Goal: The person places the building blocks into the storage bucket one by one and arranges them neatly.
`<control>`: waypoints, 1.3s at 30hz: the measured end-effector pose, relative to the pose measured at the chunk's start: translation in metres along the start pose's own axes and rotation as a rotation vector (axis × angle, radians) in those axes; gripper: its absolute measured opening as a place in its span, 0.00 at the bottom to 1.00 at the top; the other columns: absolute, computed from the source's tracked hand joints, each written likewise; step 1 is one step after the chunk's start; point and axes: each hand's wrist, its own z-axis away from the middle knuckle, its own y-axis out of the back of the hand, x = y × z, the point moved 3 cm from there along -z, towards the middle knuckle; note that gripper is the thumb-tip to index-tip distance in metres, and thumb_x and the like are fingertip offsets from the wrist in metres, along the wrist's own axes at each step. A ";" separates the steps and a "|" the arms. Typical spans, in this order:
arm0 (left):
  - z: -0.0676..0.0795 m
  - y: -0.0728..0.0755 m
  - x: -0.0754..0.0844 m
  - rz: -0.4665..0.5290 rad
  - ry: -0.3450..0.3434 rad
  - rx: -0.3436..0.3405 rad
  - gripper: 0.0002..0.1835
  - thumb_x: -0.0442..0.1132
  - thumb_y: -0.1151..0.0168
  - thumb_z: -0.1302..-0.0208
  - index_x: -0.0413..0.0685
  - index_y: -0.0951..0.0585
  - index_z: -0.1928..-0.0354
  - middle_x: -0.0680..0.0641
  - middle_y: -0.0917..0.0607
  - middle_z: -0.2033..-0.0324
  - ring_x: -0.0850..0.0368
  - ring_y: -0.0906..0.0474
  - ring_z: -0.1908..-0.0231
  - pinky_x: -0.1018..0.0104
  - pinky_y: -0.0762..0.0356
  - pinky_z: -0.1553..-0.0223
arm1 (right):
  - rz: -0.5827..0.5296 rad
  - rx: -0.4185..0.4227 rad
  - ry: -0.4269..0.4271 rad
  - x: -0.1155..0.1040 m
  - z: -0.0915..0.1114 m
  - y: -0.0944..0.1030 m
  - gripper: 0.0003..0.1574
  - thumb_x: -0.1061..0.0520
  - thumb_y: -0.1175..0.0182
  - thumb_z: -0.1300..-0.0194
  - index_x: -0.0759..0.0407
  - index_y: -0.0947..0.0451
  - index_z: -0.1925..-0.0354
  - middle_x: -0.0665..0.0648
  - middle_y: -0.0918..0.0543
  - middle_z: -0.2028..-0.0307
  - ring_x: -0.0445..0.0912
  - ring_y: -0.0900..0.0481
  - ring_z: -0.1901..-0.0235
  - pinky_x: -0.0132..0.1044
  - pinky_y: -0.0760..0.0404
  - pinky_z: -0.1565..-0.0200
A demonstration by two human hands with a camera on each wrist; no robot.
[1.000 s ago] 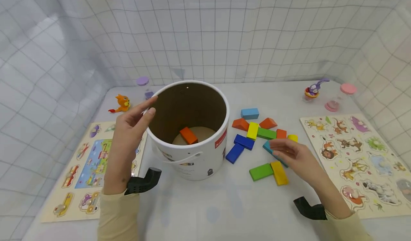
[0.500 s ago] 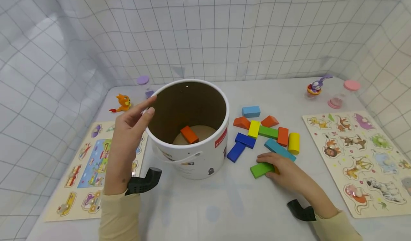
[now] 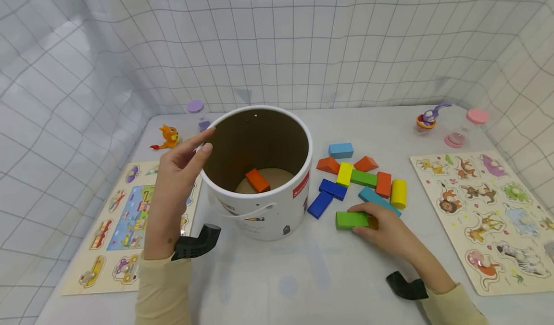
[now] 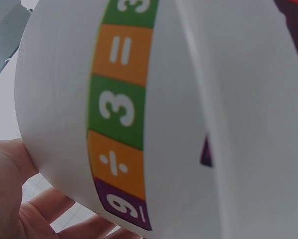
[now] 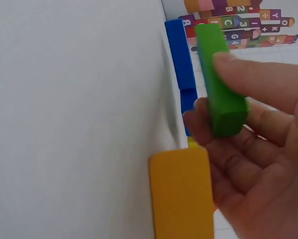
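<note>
My left hand (image 3: 175, 178) rests at the left rim of a white bucket (image 3: 264, 219), index finger extended and thumb lying over the edge. In the left wrist view the thumb and fingers (image 4: 51, 206) show beside the bucket's curved wall (image 4: 59, 89). An orange-red block (image 3: 258, 180) lies inside on the bucket floor. To the right, my right hand (image 3: 385, 229) pinches a green rectangular block (image 3: 351, 220) between thumb and fingers, its far end sticking out to the left. A yellow-orange block (image 5: 182, 194) sits beside that hand, mostly covered by it in the head view.
Behind the right hand lie blue blocks (image 3: 320, 205), a teal block (image 3: 376, 200), a yellow cylinder (image 3: 398, 193) and several others. Puzzle boards (image 3: 447, 221) flank both sides. An orange toy figure (image 3: 169, 136), a purple toy (image 3: 428, 117) and a pink-lidded jar (image 3: 465, 130) stand farther back.
My right hand has come down and left from above the blocks onto the green block, which is now gripped and tipped up on its edge. The left hand stays at the rim.
</note>
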 end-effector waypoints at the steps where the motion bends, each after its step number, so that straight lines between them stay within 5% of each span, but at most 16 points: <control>1: 0.000 0.000 0.000 -0.001 0.000 0.000 0.20 0.44 0.47 0.38 0.52 0.27 0.43 0.43 0.28 0.45 0.48 0.29 0.52 0.75 0.26 0.59 | -0.013 0.004 -0.002 -0.001 0.000 0.001 0.21 0.55 0.36 0.47 0.50 0.25 0.53 0.49 0.22 0.56 0.46 0.30 0.55 0.47 0.29 0.51; 5: 0.000 0.000 0.000 -0.028 0.001 0.004 0.20 0.44 0.47 0.37 0.53 0.28 0.43 0.44 0.28 0.45 0.47 0.30 0.52 0.75 0.26 0.59 | -0.117 0.016 -0.010 -0.009 0.000 0.006 0.22 0.50 0.37 0.47 0.50 0.25 0.52 0.51 0.23 0.55 0.47 0.28 0.56 0.45 0.27 0.51; 10: 0.001 0.001 0.001 -0.055 0.002 -0.002 0.21 0.45 0.48 0.37 0.54 0.28 0.42 0.44 0.29 0.44 0.47 0.31 0.52 0.76 0.26 0.59 | -0.304 0.055 0.006 -0.032 -0.001 0.023 0.21 0.54 0.39 0.44 0.56 0.26 0.52 0.51 0.24 0.55 0.43 0.26 0.60 0.29 0.25 0.55; 17: 0.001 0.000 0.001 -0.037 -0.006 -0.008 0.21 0.45 0.47 0.37 0.53 0.28 0.42 0.44 0.29 0.44 0.49 0.30 0.52 0.75 0.26 0.58 | -0.611 0.153 0.198 -0.099 -0.015 0.063 0.19 0.69 0.45 0.42 0.65 0.31 0.50 0.61 0.29 0.53 0.47 0.25 0.61 0.30 0.23 0.58; 22: -0.001 0.000 0.000 -0.021 -0.022 -0.009 0.20 0.44 0.47 0.37 0.52 0.28 0.43 0.45 0.29 0.45 0.50 0.28 0.53 0.73 0.27 0.56 | -0.706 0.153 0.270 -0.146 -0.037 0.080 0.19 0.67 0.46 0.40 0.62 0.31 0.50 0.61 0.29 0.52 0.50 0.25 0.59 0.32 0.22 0.58; 28: -0.001 -0.001 -0.003 -0.001 -0.033 -0.013 0.20 0.42 0.47 0.37 0.50 0.27 0.43 0.46 0.28 0.45 0.51 0.27 0.54 0.72 0.27 0.56 | -0.602 0.076 0.384 -0.182 -0.078 0.069 0.20 0.64 0.42 0.43 0.61 0.30 0.51 0.56 0.28 0.52 0.48 0.24 0.58 0.36 0.23 0.56; 35: -0.002 -0.001 -0.002 -0.021 -0.042 -0.005 0.20 0.43 0.47 0.37 0.50 0.27 0.43 0.46 0.27 0.45 0.52 0.27 0.54 0.73 0.27 0.56 | -0.222 0.038 0.434 -0.196 -0.120 0.055 0.17 0.58 0.38 0.45 0.56 0.27 0.56 0.49 0.24 0.60 0.39 0.25 0.64 0.29 0.24 0.59; 39: -0.001 -0.001 -0.001 -0.033 -0.042 0.005 0.20 0.43 0.47 0.37 0.51 0.27 0.43 0.47 0.27 0.45 0.52 0.27 0.53 0.73 0.27 0.55 | 0.019 -0.055 0.437 -0.201 -0.140 0.052 0.15 0.57 0.39 0.44 0.56 0.27 0.57 0.49 0.24 0.62 0.41 0.29 0.65 0.29 0.26 0.62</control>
